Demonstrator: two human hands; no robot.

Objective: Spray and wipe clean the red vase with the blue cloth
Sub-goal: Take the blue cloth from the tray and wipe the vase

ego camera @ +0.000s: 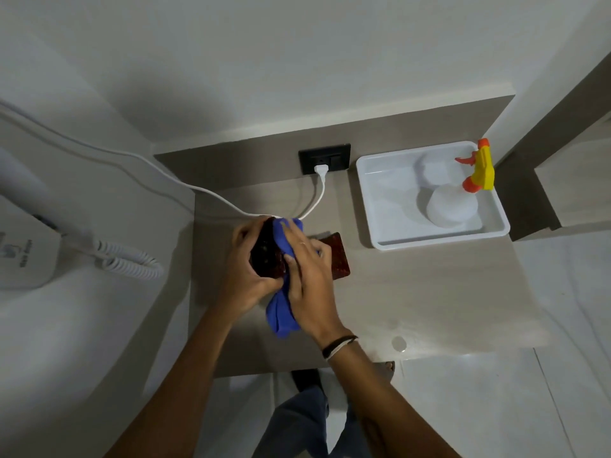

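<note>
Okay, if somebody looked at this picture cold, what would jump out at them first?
Probably the two hands at the centre: the left hand grips the dark red vase while the right hand presses the blue cloth against it. Next, the spray bottle with its bright yellow and orange head, standing in the white tray at the back right of the counter.

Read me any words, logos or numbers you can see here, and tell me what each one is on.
White wall-mounted hair dryer unit: a dark logo and a short line of print on its base, too blurred to read.
Black wall socket plate: no print that shows.
White spray bottle with yellow and orange trigger in the white plastic tray: no label visible.
Nothing else carries text.
</note>
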